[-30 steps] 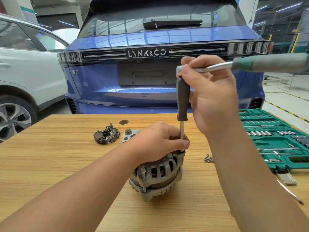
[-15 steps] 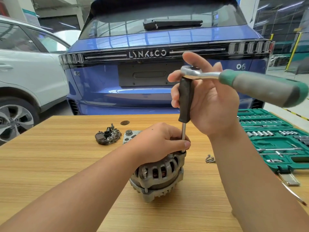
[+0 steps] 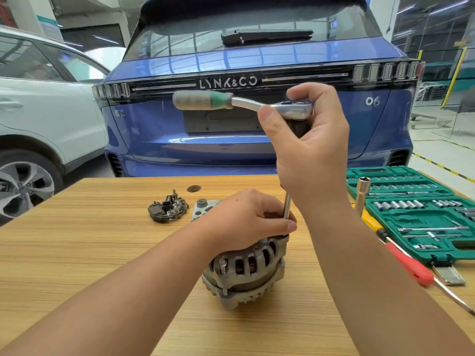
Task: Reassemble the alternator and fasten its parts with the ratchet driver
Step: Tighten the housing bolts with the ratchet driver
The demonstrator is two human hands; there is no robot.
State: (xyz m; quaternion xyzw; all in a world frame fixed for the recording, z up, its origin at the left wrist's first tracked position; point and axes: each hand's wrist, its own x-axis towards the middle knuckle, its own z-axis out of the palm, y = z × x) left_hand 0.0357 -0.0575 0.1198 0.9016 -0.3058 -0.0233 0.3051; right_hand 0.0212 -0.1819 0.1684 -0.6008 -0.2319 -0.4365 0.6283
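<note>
Swung round since a moment ago, the ratchet driver [image 3: 257, 105] now points its handle left instead of right. My right hand [image 3: 312, 160] is curled round its head and extension, whose long axis drops straight down to a bolt at the right rim of the alternator [image 3: 245, 271]. My left hand [image 3: 246, 222] pinches the shaft just above the housing; the socket's seating is probably hidden under my fingers.

Alternator [image 3: 246, 268]: dull cast metal. Ratchet [image 3: 282, 107]: polished metal. Bench [image 3: 77, 253]: matt wood grain. Case [image 3: 416, 227]: green plastic.
</note>
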